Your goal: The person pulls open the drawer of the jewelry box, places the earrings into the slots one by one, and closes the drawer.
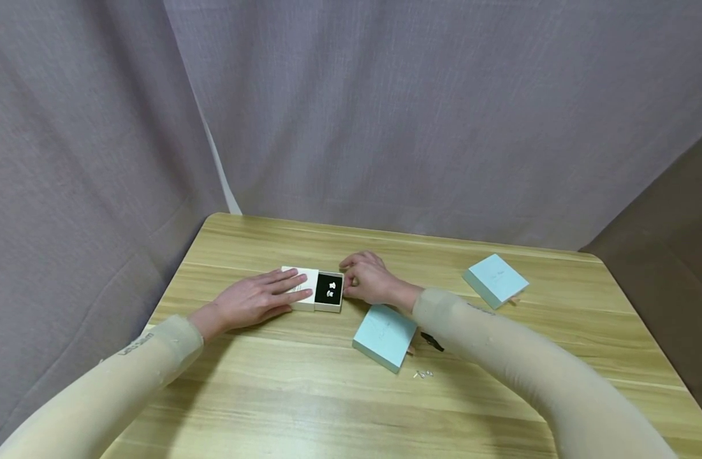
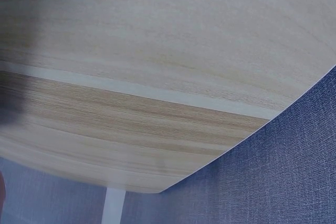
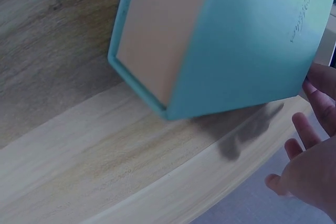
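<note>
A small white drawer-style jewellery box [image 1: 303, 301] lies on the table, its tray [image 1: 329, 308] slid partly out to the right. On the tray's black insert sit two small white ornaments [image 1: 331, 290] that look like earrings. My left hand [image 1: 257, 299] rests on top of the box's sleeve with straight fingers. At the tray's right end is my right hand [image 1: 372, 279], its thumb and index finger pinching there; the exact grip is partly hidden. In the right wrist view, fingertips of the right hand [image 3: 312, 166] show beyond a pale blue box [image 3: 241, 51].
That pale blue box [image 1: 386, 335] lies just below my right wrist. Small shiny pieces [image 1: 423, 374] and a dark item [image 1: 432, 342] lie near it. Farther right is a second pale blue box [image 1: 496, 280] with a ribbon tab. Grey curtains [image 1: 385, 115] hang behind the wooden table [image 1: 305, 395].
</note>
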The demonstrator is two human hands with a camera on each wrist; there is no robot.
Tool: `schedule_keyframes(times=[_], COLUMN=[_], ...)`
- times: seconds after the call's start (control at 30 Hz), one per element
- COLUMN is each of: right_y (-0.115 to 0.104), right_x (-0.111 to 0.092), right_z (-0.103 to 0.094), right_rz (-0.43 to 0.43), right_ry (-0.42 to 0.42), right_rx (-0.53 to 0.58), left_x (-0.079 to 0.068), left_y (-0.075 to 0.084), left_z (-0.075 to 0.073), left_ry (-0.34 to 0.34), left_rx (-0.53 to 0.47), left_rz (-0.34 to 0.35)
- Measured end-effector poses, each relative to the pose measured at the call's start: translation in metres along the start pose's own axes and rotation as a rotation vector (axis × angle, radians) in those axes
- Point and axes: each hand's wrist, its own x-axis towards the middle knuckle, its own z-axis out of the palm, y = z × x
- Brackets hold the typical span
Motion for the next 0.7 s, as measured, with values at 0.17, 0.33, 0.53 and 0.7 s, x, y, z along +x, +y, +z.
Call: schedule_keyframes(times=[0.17,0.33,0.53,0.7], right_y=[-0.002,-0.004,-0.009,-0.011], right_x=[0.002,0.005,0.008,0.012], right_z=[0.001,0.002,0.002,0.004], right_rz=[-0.006,-0.018,-0.009,-0.006], right_ry=[0.002,0.005,-0.005,-0.009], right_rx=[-0.004,-0.018,-0.017,-0.023], left_x=[-0.001,-0.001,-0.002,-0.001], left_y=[0.000,0.000,0.000,-0.001], left_z=[0.001,0.002,0.003,0.003], left_ry=[0.004,-0.007,-0.011,-0.004], left_rx=[-0.003,-0.007,-0.005,0.000], left_rz=[0.003,-0.005,-0.008,0.001])
